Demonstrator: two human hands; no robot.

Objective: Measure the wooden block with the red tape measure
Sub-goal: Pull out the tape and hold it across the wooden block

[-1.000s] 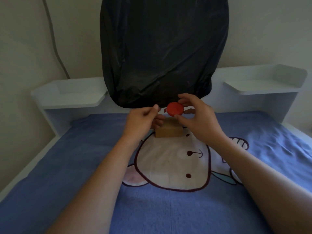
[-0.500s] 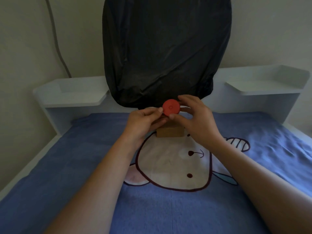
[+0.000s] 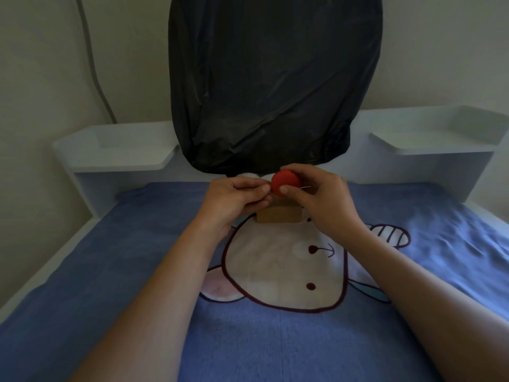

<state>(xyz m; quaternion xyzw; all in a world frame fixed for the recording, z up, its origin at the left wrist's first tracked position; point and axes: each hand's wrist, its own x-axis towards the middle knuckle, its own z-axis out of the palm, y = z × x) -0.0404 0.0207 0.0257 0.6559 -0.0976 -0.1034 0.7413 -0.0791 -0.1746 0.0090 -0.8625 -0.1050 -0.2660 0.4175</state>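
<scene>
One red tape measure [image 3: 285, 182], round, at frame centre, pinched in the right hand [image 3: 321, 197] by thumb and fingers. One left hand [image 3: 234, 198], fingers closed at the case's left edge; what they grip cannot be told. One wooden block [image 3: 278, 215], just below both hands, resting on one blue bedsheet [image 3: 132, 271]. One black bag [image 3: 275, 81], upper centre. Two white shelves [image 3: 124, 150], upper left and upper right.
</scene>
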